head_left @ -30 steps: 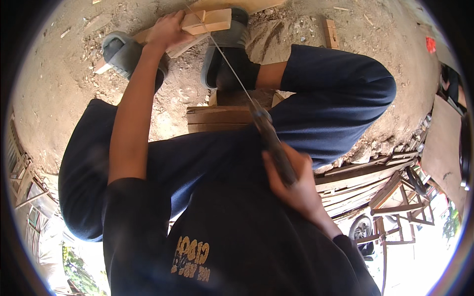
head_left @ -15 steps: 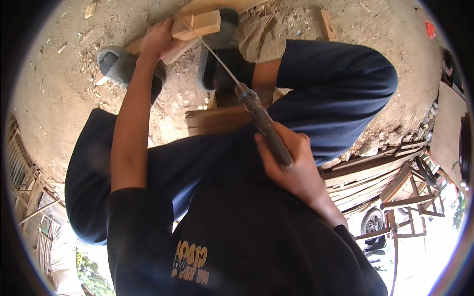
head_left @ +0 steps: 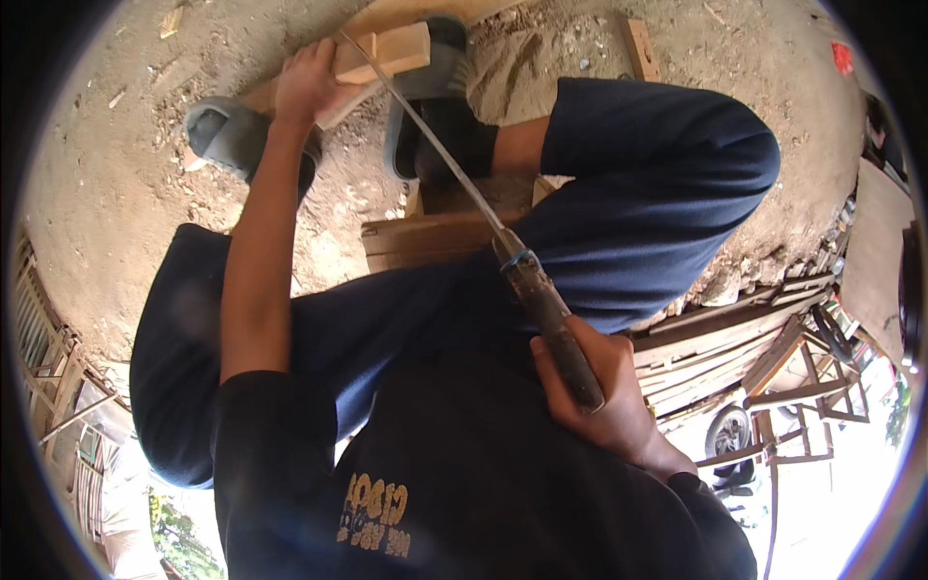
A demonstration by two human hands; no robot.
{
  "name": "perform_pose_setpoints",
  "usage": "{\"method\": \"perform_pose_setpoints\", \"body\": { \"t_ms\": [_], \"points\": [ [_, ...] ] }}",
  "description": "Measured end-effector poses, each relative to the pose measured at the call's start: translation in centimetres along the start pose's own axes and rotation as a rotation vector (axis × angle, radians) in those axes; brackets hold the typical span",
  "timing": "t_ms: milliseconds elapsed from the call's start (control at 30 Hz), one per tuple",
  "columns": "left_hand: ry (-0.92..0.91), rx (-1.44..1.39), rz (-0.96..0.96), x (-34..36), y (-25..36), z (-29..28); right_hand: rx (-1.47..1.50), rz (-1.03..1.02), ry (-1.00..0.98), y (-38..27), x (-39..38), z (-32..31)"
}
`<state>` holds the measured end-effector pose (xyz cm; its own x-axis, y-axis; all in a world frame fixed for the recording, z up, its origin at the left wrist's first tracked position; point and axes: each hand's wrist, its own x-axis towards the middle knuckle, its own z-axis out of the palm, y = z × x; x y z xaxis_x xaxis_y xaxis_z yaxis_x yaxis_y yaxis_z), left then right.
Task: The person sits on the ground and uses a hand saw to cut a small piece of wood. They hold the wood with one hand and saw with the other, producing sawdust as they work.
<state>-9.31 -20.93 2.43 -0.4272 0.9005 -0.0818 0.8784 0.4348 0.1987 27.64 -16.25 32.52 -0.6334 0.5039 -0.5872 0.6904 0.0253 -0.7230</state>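
Note:
My right hand (head_left: pixel 604 391) is closed round the dark handle of a handsaw (head_left: pixel 449 162). Its thin blade runs up and left and lies across a pale block of wood (head_left: pixel 401 48). My left hand (head_left: pixel 311 82) grips the block's left end, close beside the blade; its fingertips curl over the far side. The block rests on another piece of wood (head_left: pixel 343 104) near the ground. My two feet in grey shoes, the left shoe (head_left: pixel 227 135) and the right shoe (head_left: pixel 440 116), stand on either side, the right one against the block.
Below my legs is a wooden plank seat (head_left: pixel 416 237). A small wood offcut (head_left: pixel 640 50) lies on the dirt floor (head_left: pixel 106 184) beyond my right knee. Stacked boards (head_left: pixel 725 333) and a wooden frame (head_left: pixel 807 387) stand at the right, with a wheel (head_left: pixel 727 432) behind.
My right hand has drawn the saw back toward my body, down and to the right, so more of the blade shows on my side of the block. My left hand stays on the wood.

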Motion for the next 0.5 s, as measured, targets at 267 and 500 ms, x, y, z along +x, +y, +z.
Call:
{"method": "perform_pose_setpoints", "body": {
  "t_ms": [267, 500],
  "points": [
    [0.046, 0.016, 0.024, -1.5, 0.1, 0.3, 0.030, -0.034, 0.023, 0.3, 2.5, 1.7],
    [0.203, 0.030, 0.109, -1.1, 0.1, 1.6, 0.042, -0.038, 0.055, 1.6, 3.5, 3.2]
  ]
}}
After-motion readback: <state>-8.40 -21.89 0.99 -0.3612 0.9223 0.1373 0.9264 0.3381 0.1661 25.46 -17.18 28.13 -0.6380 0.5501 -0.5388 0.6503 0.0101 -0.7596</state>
